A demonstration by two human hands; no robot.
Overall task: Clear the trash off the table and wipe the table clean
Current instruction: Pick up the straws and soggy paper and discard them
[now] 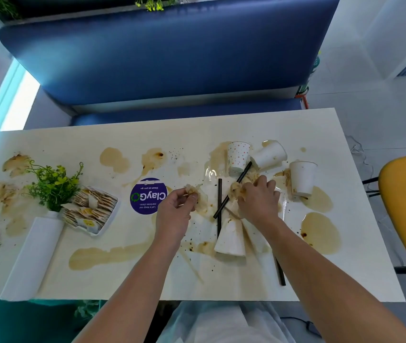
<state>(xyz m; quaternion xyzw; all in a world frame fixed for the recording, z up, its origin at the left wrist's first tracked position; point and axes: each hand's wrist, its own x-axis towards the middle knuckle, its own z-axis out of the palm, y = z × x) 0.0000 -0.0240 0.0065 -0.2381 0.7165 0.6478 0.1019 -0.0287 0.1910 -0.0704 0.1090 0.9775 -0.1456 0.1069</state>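
Hands: your left hand pinches a soggy napkin just right of the purple sticker. Your right hand curls its fingers round a stained wad beside the crossed straws.
Wet paper: likely limp, heavy with liquid and quick to tear. Bunch it whole in the palm, not by a corner, and expect drips.
Paper cups: dotted cup, tipped cup and plain cup stand near the far right edge of the tabletop. A flattened cup lies below your right wrist. All are light and crush easily, probably with slick, wet walls. Take each round the body or by the rim.
Straws: thin, stiff and probably slippery. Pinch them mid-length, together.
Spills: brown puddles spread across the tabletop. These are for the cloth, not for the hands.
Not trash, by your judgement: plant vase and sachet tray at the left.
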